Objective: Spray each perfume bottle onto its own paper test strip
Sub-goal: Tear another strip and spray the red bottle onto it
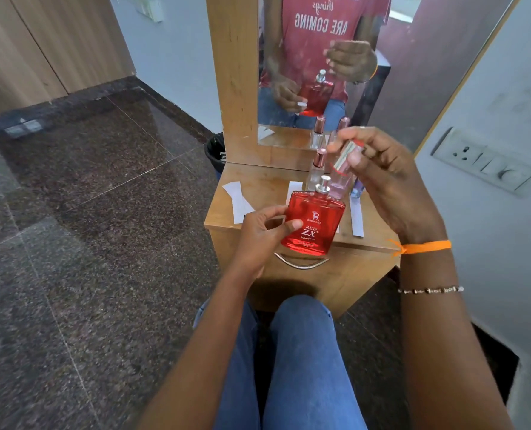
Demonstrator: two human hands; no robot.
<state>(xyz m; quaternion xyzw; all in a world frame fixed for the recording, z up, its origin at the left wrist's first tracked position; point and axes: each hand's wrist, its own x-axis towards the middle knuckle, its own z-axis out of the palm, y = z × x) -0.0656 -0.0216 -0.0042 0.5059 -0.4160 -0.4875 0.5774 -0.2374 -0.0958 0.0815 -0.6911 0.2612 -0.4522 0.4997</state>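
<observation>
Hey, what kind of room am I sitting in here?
Probably a bedroom or dressing corner: a small wooden dressing table with a wall mirror, perfume bottles on it, and a granite floor.

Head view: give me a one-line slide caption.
Left hand holds the uncapped red perfume bottle while right hand holds its cap above paper strips.

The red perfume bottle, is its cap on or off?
Off. The red perfume bottle shows its bare silver nozzle; the right hand holds the cap.
</observation>
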